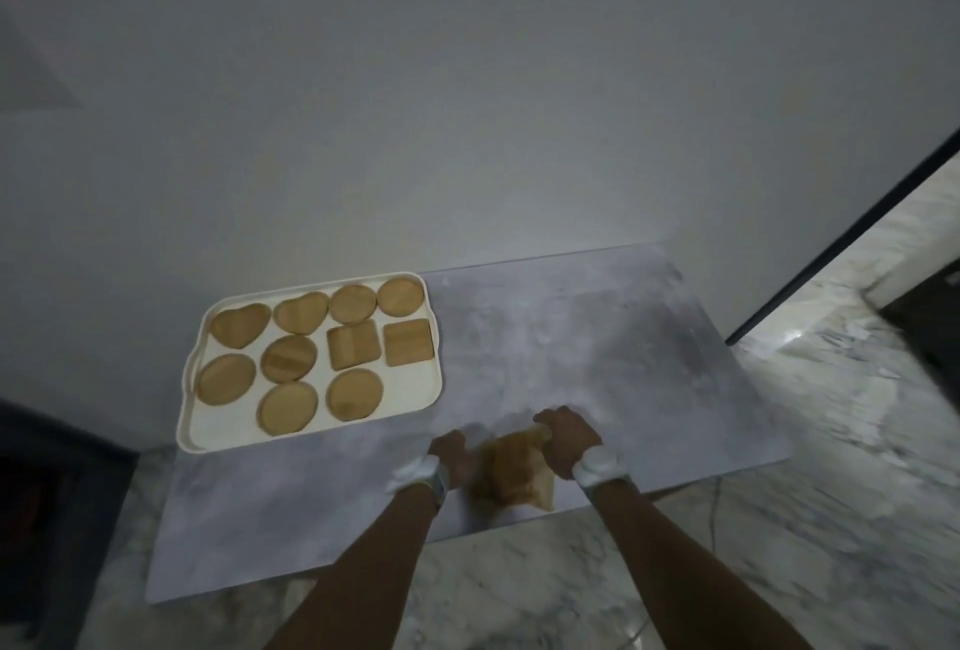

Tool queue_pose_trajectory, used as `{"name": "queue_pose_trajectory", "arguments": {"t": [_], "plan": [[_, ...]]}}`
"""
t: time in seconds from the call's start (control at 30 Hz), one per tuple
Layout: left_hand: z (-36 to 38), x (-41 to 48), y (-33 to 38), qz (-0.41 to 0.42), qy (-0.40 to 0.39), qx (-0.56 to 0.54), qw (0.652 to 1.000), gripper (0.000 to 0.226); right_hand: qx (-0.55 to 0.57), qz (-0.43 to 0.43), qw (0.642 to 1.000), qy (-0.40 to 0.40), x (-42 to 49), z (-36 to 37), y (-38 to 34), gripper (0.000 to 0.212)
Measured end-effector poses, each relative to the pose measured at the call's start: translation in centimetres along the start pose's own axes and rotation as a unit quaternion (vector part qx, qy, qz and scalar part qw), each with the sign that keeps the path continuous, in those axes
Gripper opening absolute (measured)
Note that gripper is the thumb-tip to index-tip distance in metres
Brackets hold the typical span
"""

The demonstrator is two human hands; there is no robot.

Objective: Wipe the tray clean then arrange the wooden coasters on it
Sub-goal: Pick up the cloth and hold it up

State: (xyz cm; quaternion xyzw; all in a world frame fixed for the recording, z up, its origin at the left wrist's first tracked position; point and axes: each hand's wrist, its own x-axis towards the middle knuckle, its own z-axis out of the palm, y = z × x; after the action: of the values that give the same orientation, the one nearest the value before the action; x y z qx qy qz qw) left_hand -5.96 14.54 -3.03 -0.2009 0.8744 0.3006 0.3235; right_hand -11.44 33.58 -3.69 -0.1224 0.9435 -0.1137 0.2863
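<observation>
A cream tray (415, 384) lies at the back left of the grey table (571, 348). Several wooden coasters (289, 358) lie flat on it: round, heart-shaped and square ones, set in rows. Right of the tray, near the table's front edge, a tan cloth (514, 467) hangs blurred between my hands. My left hand (453, 452) grips its left side and my right hand (569, 436) grips its upper right corner. Both wrists wear white bands.
A plain grey wall rises behind the table. Marble floor (831, 441) spreads to the right and in front. A dark object (47, 519) stands at the left, and a dark edge runs diagonally at the right.
</observation>
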Motion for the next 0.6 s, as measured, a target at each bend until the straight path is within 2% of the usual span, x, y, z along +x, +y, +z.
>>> {"name": "queue_pose_trajectory", "arguments": {"t": [0.27,0.3,0.43,0.6], "plan": [[2.1,1.1,0.7,0.015,0.028,-0.047,0.998,0.053,0.045,0.008,0.999,0.008,1.5,1.4,-0.1,0.060],[2.3,1.3,0.8,0.016,0.035,-0.048,0.998,0.054,0.038,0.008,0.999,0.004,1.7,1.5,-0.1,0.057],[2.2,2.0,0.8,0.014,0.058,-0.032,0.998,0.033,0.021,0.016,1.000,0.008,2.1,1.6,-0.2,0.027],[0.6,1.8,0.9,0.012,0.048,-0.048,0.998,0.029,0.053,0.012,0.998,-0.013,1.2,-0.5,-1.1,0.036]]}}
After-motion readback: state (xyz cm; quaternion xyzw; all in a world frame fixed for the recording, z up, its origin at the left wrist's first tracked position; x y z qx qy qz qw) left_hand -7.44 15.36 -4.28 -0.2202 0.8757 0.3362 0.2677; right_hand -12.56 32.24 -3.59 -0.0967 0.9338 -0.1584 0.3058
